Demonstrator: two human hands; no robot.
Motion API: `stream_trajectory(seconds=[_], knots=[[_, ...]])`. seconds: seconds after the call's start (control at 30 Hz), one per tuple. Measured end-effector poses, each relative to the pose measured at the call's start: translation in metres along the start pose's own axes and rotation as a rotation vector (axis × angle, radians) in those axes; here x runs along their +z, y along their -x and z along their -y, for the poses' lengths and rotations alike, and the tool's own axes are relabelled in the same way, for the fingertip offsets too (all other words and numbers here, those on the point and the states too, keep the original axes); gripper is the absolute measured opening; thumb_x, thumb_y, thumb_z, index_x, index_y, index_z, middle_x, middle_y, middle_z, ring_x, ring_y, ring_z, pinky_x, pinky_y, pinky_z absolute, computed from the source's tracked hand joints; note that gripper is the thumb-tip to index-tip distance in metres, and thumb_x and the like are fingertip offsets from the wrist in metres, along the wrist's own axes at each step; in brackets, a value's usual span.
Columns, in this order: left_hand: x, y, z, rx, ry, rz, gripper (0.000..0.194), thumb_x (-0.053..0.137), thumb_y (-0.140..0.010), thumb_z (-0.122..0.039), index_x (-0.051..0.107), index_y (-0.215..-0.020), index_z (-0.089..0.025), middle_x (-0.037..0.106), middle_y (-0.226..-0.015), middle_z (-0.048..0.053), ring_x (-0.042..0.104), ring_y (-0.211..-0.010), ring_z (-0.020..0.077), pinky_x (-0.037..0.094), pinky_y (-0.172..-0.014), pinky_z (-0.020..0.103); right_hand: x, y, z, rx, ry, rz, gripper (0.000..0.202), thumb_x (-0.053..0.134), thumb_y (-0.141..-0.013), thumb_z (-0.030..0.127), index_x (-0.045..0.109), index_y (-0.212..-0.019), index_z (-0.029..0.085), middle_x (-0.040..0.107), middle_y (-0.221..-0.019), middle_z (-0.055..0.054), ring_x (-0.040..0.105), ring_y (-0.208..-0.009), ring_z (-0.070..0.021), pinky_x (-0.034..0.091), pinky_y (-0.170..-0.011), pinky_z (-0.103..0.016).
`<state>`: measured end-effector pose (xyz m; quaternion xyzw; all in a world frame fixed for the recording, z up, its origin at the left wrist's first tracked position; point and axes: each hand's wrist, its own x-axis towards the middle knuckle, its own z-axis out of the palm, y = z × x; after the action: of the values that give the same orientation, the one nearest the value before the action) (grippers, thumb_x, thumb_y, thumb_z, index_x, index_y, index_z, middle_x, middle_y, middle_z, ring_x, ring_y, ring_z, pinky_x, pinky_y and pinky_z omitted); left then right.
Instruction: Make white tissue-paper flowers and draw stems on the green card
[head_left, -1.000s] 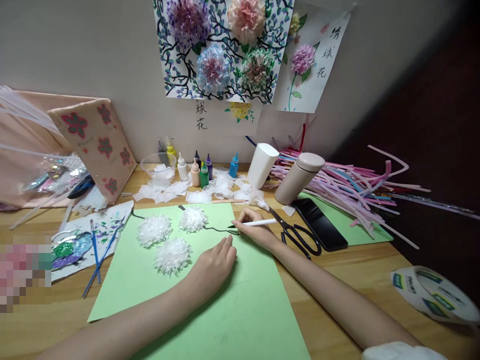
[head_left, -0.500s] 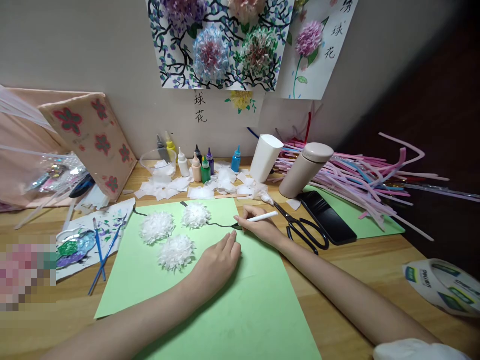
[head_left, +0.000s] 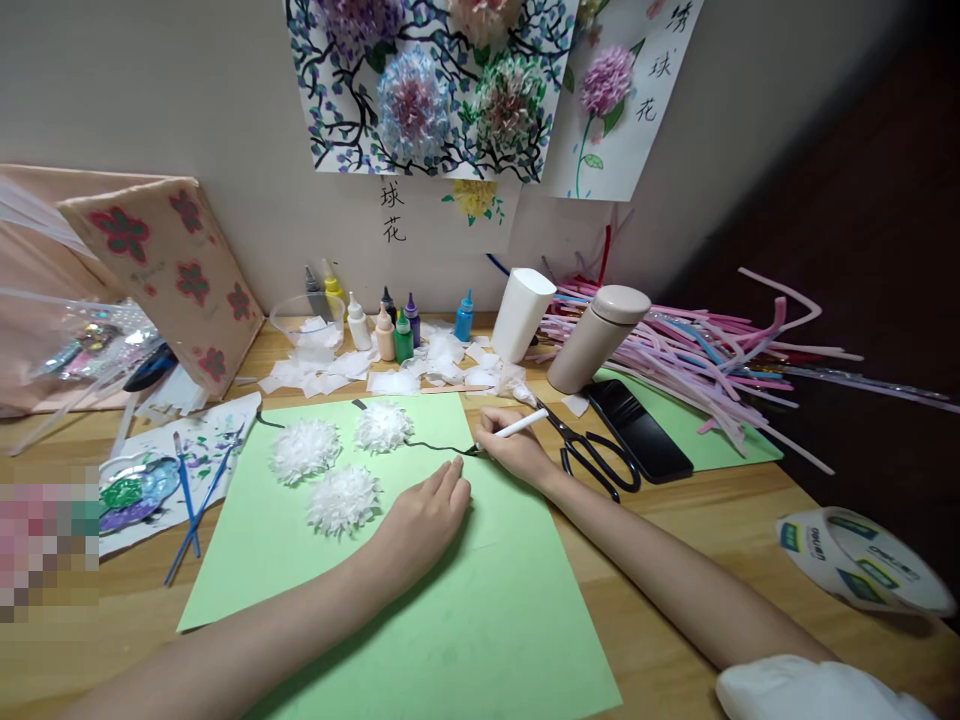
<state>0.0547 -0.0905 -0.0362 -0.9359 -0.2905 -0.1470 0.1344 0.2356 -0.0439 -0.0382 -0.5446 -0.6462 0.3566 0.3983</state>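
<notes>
My right hand (head_left: pixel 512 445) pinches a white brush pen (head_left: pixel 525 422), its dark tip down on a green sheet of paper (head_left: pixel 480 590). From the tip, a wavy black line (head_left: pixel 435 446) runs left to one of three fluffy white paper flowers (head_left: pixel 384 427). The other two, a left flower (head_left: pixel 305 451) and a lower flower (head_left: pixel 344 500), sit on the same sheet. Resting flat on the paper just below the line is my left hand (head_left: pixel 427 512), fingers stretched out and holding nothing. Short black strokes show at the sheet's upper left.
Black-handled scissors (head_left: pixel 592 450) and a phone (head_left: pixel 637 430) lie right of the sheet. Behind stand small paint bottles (head_left: pixel 403 335), a white container (head_left: pixel 523 315) and a tumbler (head_left: pixel 598 340). Blue paintbrushes (head_left: pixel 196 515) and a paint palette (head_left: pixel 139 492) lie left; a tape roll (head_left: pixel 862 560) lies right.
The view has shifted slightly, moving everything a little to the left. The brush pen's tip has moved slightly along the end of the black line; the left hand stays flat on the sheet.
</notes>
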Motion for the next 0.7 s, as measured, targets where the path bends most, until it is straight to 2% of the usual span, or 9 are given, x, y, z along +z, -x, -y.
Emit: stream_trajectory(seconds=[0.23,0.47,0.7], knots=[[-0.0001,0.0004,-0.0004,0.003,0.002,0.0,0.016,0.035,-0.084,-0.004,0.049,-0.084,-0.011,0.059,-0.113,0.018,0.059,-0.101,0.0221,0.054,-0.068,0.028,-0.0005,0.0009,-0.0026,0.023,0.04,-0.017,0.024,0.046,-0.067,0.014,0.029,-0.052,0.02,0.032,-0.048,0.006,0.032,-0.048,-0.01,0.024,-0.046,-0.023],[0.0008,0.0005,-0.0001,0.005,-0.003,-0.021,0.014,0.036,-0.085,-0.008,0.05,-0.084,-0.01,0.06,-0.112,0.018,0.061,-0.097,0.0217,0.053,-0.062,0.026,-0.0016,0.0017,-0.0018,-0.008,0.083,-0.052,0.025,0.045,-0.067,0.015,0.027,-0.051,0.02,0.028,-0.048,0.006,0.028,-0.048,-0.0097,0.022,-0.046,-0.023],[0.0038,0.0014,-0.0008,-0.006,-0.015,-0.016,0.012,0.039,-0.084,-0.009,0.05,-0.085,-0.011,0.06,-0.113,0.017,0.062,-0.095,0.0209,0.053,-0.062,0.026,-0.0015,0.0058,0.0018,-0.053,0.132,-0.115,0.025,0.044,-0.066,0.015,0.025,-0.051,0.02,0.028,-0.047,0.006,0.027,-0.046,-0.0092,0.02,-0.045,-0.024]])
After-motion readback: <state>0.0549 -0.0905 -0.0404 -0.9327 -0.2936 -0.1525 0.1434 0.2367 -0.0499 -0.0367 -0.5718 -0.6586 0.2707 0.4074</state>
